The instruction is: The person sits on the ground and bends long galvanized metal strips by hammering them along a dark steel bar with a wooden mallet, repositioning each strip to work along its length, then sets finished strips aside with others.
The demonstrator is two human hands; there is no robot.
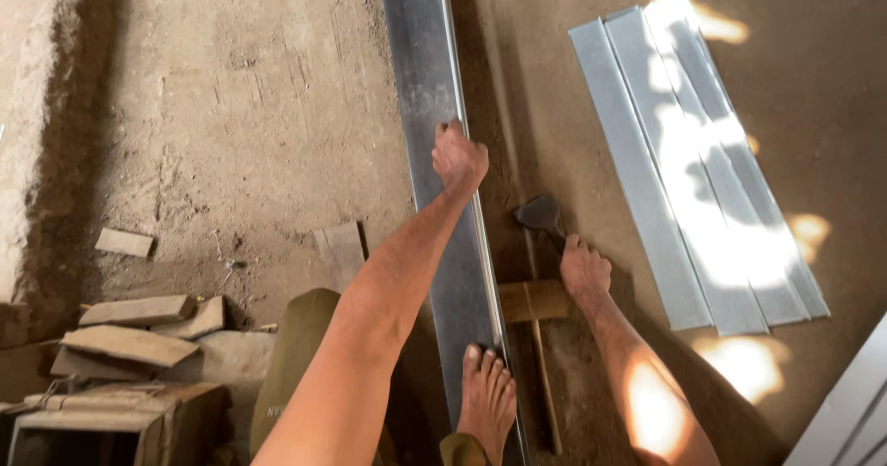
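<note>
My left hand (458, 157) clamps the raised right edge of a long metal strip (434, 106) lying on the dirt floor (259, 106), steadying it, while my bare foot (488, 397) pins its near end. My right hand (584, 270) closes around a hammer (540, 218) lying just beside that edge, over a wood block (527, 300); cut metal strips (684, 180) lie well apart toward the floor's right side.

Packed earthen floor (231, 106), brown and uneven, with a raised pale ledge (28, 106) along the left edge. Broken wood scraps (139, 332) and a rough wooden box (111, 424) lie at lower left. Stacked grey metal strips (693, 180) rest at right, crossed by patches of bright sunlight (702, 143).
</note>
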